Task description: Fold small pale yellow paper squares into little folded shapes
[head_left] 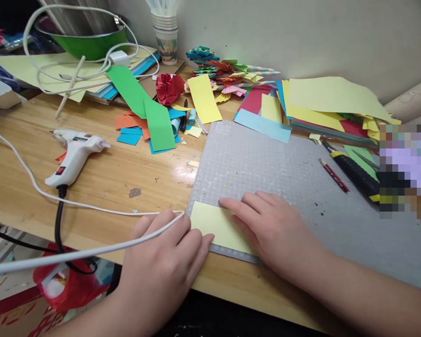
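Note:
A pale yellow piece of paper (217, 227) lies flat at the near left corner of the grey cutting mat (263, 164). My left hand (164, 257) is at the paper's left side with its fingers curled and the thumb tip on the near edge; its fingertips are partly hidden. My right hand (273, 227) rests palm down over the paper's right part, its index finger stretched along the far edge. That hand covers the paper's right end. A white cable (126, 245) passes over the back of my left hand.
A white glue gun (75, 152) lies on the table at left. A pencil (333, 175) and a black-and-yellow utility knife (352, 173) lie on the mat's right. Behind are green strips (157, 126), paper flowers (203, 55), coloured sheets (333, 96) and a paper cup (166, 44).

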`<state>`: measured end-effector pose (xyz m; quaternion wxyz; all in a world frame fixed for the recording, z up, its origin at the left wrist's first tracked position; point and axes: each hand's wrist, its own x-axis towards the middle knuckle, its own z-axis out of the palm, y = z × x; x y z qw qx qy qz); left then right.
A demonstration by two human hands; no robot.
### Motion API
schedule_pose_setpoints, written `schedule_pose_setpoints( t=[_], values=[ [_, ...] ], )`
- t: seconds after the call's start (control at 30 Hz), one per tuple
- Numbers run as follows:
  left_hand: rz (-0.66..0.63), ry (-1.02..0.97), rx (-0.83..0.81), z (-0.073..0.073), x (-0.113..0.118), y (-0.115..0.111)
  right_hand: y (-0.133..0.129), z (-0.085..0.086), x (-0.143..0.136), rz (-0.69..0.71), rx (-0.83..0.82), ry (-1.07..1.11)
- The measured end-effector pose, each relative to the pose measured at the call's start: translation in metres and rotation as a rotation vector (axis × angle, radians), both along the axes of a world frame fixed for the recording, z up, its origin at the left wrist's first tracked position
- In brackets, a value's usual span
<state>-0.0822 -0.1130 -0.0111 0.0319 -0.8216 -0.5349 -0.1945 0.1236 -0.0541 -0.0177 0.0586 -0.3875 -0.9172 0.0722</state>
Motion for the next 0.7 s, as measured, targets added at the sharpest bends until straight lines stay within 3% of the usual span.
schedule_pose_setpoints(
  t=[0.27,0.4,0.5,0.57,0.6,0.7],
  values=[
    [0.034,-0.035,-0.053,-0.002,0.001,0.007,-0.004,0.002,0.018,-0.063,0.017,-0.091],
    [0.033,-0.050,-0.011,-0.004,-0.001,0.009,0.013,0.018,0.062,-0.252,0.087,-0.007],
    [0.026,-0.054,-0.007,-0.005,-0.001,0.010,0.037,0.026,0.111,-0.636,0.155,0.024],
    [0.016,-0.051,-0.009,-0.006,-0.001,0.011,0.052,0.023,0.139,-0.780,0.136,-0.014],
    [0.010,-0.053,-0.007,-0.006,-0.001,0.011,0.059,0.020,0.150,-0.805,0.118,-0.017],
    [0.007,-0.064,-0.015,-0.006,0.000,0.010,0.071,0.008,0.162,-0.698,0.107,-0.030]
  ],
)
